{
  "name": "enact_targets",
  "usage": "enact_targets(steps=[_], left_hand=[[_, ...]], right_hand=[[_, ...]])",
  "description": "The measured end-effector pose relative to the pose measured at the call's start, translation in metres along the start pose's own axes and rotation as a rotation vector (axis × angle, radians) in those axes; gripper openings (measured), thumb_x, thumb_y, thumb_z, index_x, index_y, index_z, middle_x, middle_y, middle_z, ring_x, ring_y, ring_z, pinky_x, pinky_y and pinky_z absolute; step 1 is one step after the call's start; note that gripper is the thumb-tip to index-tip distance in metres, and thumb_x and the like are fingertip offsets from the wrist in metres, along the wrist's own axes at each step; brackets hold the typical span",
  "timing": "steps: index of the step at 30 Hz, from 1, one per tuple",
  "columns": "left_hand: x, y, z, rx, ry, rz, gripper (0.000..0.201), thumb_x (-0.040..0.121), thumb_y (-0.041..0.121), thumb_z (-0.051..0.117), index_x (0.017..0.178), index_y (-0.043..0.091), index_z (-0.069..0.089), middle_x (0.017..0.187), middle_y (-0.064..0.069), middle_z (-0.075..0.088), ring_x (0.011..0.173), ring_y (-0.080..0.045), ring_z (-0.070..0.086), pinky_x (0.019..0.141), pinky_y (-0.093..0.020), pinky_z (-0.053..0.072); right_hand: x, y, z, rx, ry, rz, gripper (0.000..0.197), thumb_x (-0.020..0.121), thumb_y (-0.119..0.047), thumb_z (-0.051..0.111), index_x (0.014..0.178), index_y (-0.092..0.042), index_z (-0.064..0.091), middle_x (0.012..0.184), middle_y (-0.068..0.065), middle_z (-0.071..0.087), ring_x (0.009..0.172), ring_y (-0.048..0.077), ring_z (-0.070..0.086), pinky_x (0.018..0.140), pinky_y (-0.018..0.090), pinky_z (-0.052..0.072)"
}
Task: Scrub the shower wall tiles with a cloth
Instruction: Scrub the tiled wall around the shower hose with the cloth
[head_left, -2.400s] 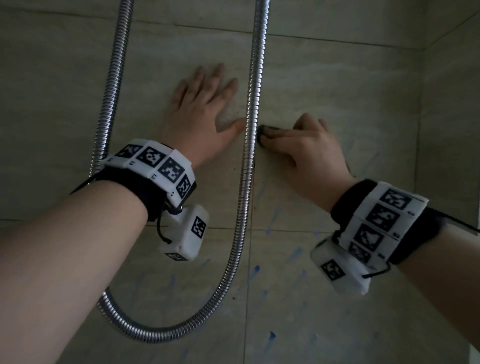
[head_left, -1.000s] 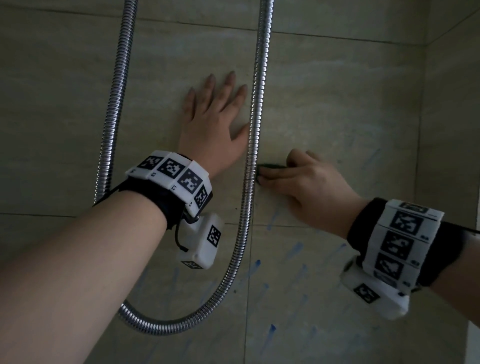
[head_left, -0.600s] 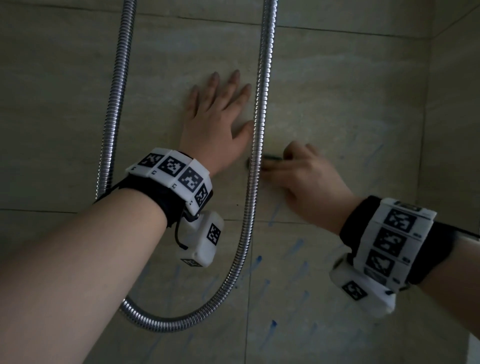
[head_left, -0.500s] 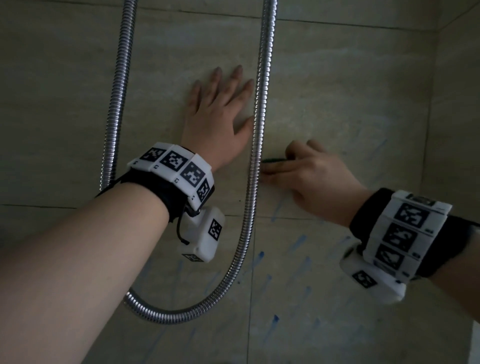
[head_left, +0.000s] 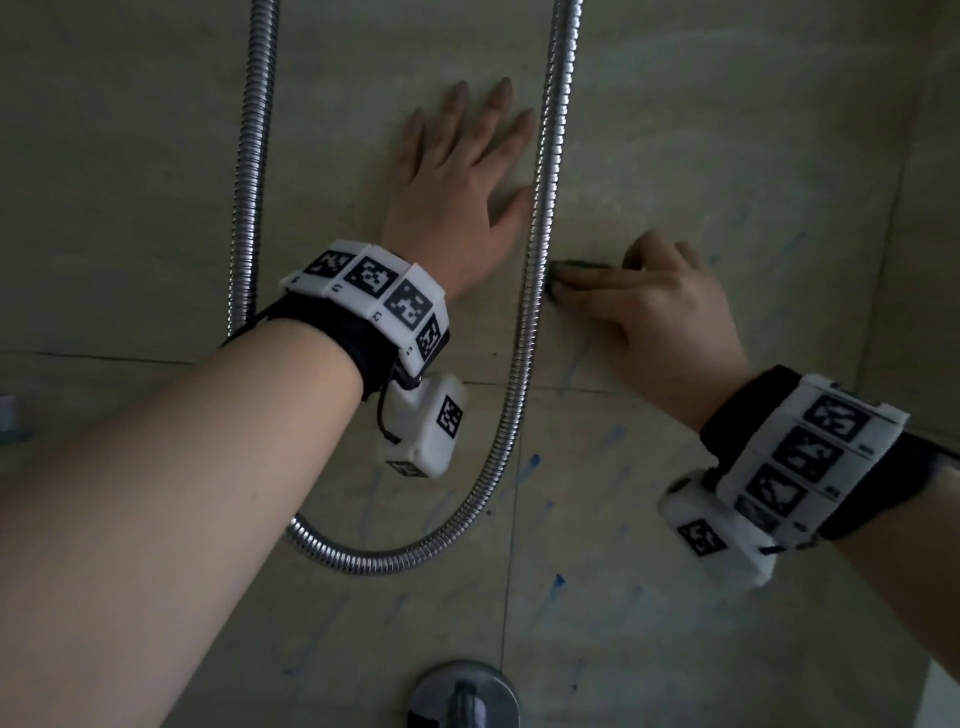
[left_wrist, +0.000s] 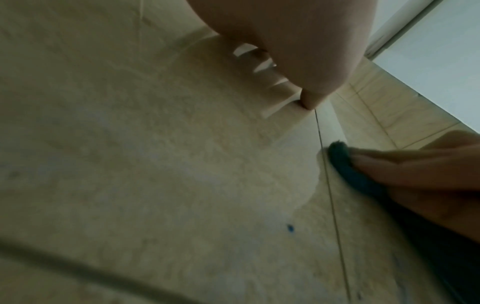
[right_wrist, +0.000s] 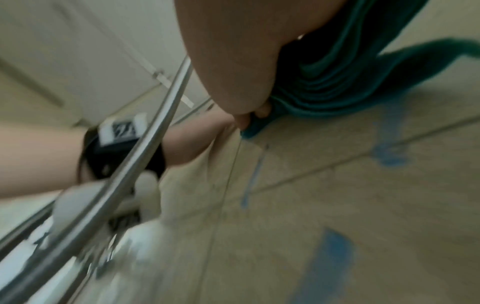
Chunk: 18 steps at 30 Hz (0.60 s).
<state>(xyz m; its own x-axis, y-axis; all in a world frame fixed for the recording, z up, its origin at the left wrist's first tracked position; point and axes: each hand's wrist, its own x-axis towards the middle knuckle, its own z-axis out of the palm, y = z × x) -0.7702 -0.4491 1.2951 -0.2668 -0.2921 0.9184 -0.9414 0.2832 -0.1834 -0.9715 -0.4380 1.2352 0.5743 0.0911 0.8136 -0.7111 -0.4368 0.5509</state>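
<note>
The right hand (head_left: 649, 306) presses a teal cloth (right_wrist: 345, 82) flat against the wall tiles (head_left: 727, 130). Its fingers (left_wrist: 405, 174) lie side by side over the folded cloth, and the thumb curls at the edge of the fabric, so the hand holds the cloth bunched under the palm. In the head view only a thin dark edge of the cloth (head_left: 576, 266) shows beyond the fingertips, at about 9 o'clock from the hand, just beside the shower hose (head_left: 540, 234).

The left hand (head_left: 462, 192) lies at about 10 o'clock from the right hand, on the other side of that hose run. Its fingers are spread and straight, and the palm rests flat on the tile; it holds nothing.

The hose hangs in a U shape, with one run passing between the two hands and the other run at 9 o'clock from the left wrist. Blue streaks (head_left: 558, 587) mark the lower tiles, at about 6 o'clock from the cloth; more streaks (right_wrist: 324, 265) show in the right wrist view. A round metal fitting (head_left: 465, 696) sits at the bottom edge of the head view. Both wrists wear bands with black-and-white markers.
</note>
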Motion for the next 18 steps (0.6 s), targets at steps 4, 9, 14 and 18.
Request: enact_targets(steps=[4, 9, 14, 18], left_hand=[[-0.002, 0.002, 0.003, -0.020, 0.018, 0.000, 0.060, 0.097, 0.047, 0.027, 0.153, 0.026, 0.019, 0.162, 0.002, 0.007, 0.149, -0.026, -0.002, 0.119, -0.045, -0.006], [-0.002, -0.001, 0.001, 0.008, -0.006, 0.020, 0.060, 0.099, 0.046, 0.034, 0.153, 0.026, 0.017, 0.162, 0.001, 0.007, 0.149, -0.026, -0.002, 0.119, -0.045, -0.005], [-0.002, 0.006, -0.001, 0.011, 0.003, -0.010, 0.060, 0.099, 0.041, 0.040, 0.153, 0.024, 0.020, 0.162, -0.001, 0.009, 0.149, -0.025, -0.001, 0.120, -0.045, -0.003], [0.001, 0.020, -0.004, -0.040, 0.076, -0.082, 0.053, 0.101, 0.034, 0.042, 0.150, 0.022, 0.029, 0.160, 0.000, 0.017, 0.148, -0.023, 0.007, 0.119, -0.040, 0.001]], right_hand=[[-0.012, -0.019, 0.012, 0.071, 0.013, -0.012, 0.045, 0.072, 0.003, 0.045, 0.101, -0.013, 0.075, 0.107, -0.002, 0.072, 0.069, 0.029, 0.050, 0.062, 0.035, 0.046], [-0.015, -0.013, -0.001, 0.033, -0.106, -0.124, 0.043, 0.077, -0.004, 0.041, 0.100, -0.016, 0.076, 0.103, -0.006, 0.073, 0.067, 0.028, 0.053, 0.060, 0.032, 0.043], [-0.002, 0.004, -0.008, 0.003, 0.047, 0.109, 0.031, 0.084, -0.008, 0.049, 0.097, -0.012, 0.077, 0.094, -0.001, 0.075, 0.067, 0.029, 0.050, 0.061, 0.035, 0.045], [-0.022, -0.010, -0.007, 0.053, -0.158, -0.144, 0.049, 0.075, -0.002, 0.036, 0.100, -0.013, 0.076, 0.106, -0.006, 0.072, 0.066, 0.027, 0.052, 0.058, 0.030, 0.043]])
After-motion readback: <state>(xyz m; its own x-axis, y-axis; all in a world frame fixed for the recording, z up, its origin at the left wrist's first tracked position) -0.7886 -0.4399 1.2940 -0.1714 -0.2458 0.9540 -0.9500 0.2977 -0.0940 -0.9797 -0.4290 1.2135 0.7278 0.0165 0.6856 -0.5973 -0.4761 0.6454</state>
